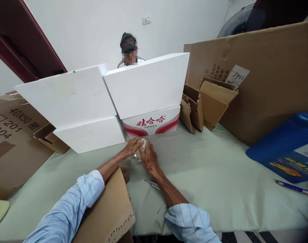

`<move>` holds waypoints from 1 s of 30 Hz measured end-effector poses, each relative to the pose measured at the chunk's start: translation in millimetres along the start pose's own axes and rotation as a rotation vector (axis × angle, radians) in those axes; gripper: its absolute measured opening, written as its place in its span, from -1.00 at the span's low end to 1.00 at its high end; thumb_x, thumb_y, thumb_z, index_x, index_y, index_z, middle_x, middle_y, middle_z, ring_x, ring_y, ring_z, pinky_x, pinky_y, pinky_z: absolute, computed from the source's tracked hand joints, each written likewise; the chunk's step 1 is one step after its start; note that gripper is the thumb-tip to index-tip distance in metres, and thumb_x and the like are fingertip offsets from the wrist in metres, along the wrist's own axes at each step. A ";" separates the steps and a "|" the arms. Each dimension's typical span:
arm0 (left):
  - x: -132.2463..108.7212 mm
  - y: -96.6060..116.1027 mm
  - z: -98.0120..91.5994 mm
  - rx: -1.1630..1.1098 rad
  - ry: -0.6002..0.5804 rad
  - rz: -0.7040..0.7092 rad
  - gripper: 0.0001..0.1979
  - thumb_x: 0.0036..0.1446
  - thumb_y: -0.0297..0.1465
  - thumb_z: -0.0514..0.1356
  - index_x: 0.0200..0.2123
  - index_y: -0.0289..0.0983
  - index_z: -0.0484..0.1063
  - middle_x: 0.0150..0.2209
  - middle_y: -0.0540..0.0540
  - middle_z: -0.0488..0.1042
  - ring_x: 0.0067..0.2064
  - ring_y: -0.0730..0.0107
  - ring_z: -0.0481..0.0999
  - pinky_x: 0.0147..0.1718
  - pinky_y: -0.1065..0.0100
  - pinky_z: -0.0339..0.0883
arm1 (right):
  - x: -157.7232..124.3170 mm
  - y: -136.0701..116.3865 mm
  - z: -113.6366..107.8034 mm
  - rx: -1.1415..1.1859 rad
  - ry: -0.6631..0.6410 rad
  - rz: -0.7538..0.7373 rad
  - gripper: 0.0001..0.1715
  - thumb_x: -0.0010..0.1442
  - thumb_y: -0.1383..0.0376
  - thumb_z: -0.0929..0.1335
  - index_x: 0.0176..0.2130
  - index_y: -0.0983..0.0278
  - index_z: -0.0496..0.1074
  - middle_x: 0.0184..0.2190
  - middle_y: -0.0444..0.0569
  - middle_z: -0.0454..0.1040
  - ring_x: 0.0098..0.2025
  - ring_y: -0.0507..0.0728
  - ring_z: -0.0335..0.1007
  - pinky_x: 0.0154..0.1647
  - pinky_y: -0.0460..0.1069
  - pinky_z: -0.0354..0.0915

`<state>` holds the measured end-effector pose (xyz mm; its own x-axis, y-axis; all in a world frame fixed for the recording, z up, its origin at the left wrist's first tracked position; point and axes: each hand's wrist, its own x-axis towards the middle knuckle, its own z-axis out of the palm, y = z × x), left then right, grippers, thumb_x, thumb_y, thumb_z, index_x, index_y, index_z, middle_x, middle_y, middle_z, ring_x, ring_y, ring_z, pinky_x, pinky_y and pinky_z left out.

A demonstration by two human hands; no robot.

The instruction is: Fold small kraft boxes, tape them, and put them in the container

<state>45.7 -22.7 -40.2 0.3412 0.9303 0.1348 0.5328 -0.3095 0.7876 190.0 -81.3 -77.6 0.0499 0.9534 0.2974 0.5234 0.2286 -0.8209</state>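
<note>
Both hands meet over the table, close to the white box with red lettering. My left hand [133,147] closes its fingers on a crumpled piece of clear plastic [137,156]. From the other side, my right hand [149,158] grips the same plastic, fingers curled. Much of the plastic is hidden between the hands. Under my left forearm stands a brown cardboard piece [105,209] with a ragged cut edge. A slim silvery tool [151,184] lies beside my right wrist, partly covered by the forearm.
White boxes [146,87] stand stacked across the table's far side, with a person [130,60] behind them. Large brown cartons [275,74] flank both sides. Folded cardboard [214,101], a blue jug [287,145] and a purple pen [295,187] are at the right.
</note>
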 end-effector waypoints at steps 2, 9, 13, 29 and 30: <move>2.0 1.8 -1.3 0.005 -0.012 0.004 -0.59 0.38 -0.12 0.13 0.09 -0.26 0.52 0.01 -0.18 0.63 0.05 0.12 0.60 0.12 0.15 0.47 | 0.1 0.4 -3.5 -0.011 -0.013 0.001 -0.42 0.45 0.09 0.20 0.29 0.33 0.30 0.09 0.30 0.48 0.05 0.36 0.51 0.08 0.17 0.40; -0.8 41.3 -54.1 0.036 -0.083 0.036 -0.43 0.32 -0.06 0.28 0.29 -0.19 0.45 0.15 -0.24 0.60 0.18 -0.01 0.57 0.21 0.02 0.42 | 4.5 -0.6 -10.4 0.009 -0.060 0.050 -0.37 0.47 -0.02 0.18 0.28 0.31 0.35 0.17 0.30 0.49 0.22 0.41 0.45 0.24 0.25 0.36; -9.5 85.8 -94.3 -0.046 -0.130 0.141 -0.31 0.29 -0.06 0.35 0.38 -0.20 0.35 0.22 -0.31 0.55 0.15 -0.01 0.61 0.08 0.04 0.53 | 17.9 -12.4 -13.6 0.018 -0.068 0.047 -0.16 0.43 -0.07 0.22 0.42 0.44 0.19 0.33 0.41 0.36 0.40 0.46 0.28 0.37 0.32 0.28; -27.4 145.2 -135.0 -0.130 -0.061 0.304 -0.52 0.24 -0.24 0.40 0.15 -0.35 0.55 0.14 -0.36 0.59 0.07 0.07 0.63 -0.01 0.10 0.55 | -106.8 -117.4 -89.4 -0.112 -0.709 -0.711 -0.08 0.13 0.55 0.43 0.39 0.04 0.38 0.51 0.11 0.18 0.56 0.36 0.02 0.49 0.35 0.16; -31.1 150.1 -140.5 -0.112 -0.042 0.323 -0.53 0.24 -0.25 0.41 0.14 -0.35 0.56 0.14 -0.36 0.59 0.06 0.10 0.63 -0.01 0.12 0.54 | -110.2 -114.6 -88.9 -0.102 -0.732 -0.707 -0.08 0.14 0.52 0.46 0.40 0.08 0.35 0.52 0.14 0.16 0.56 0.36 0.02 0.50 0.33 0.16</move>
<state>6.2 -70.4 158.3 0.5113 0.7779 0.3653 0.3039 -0.5613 0.7698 200.1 -230.1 27.0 -0.8125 0.5007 0.2987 0.3027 0.8001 -0.5178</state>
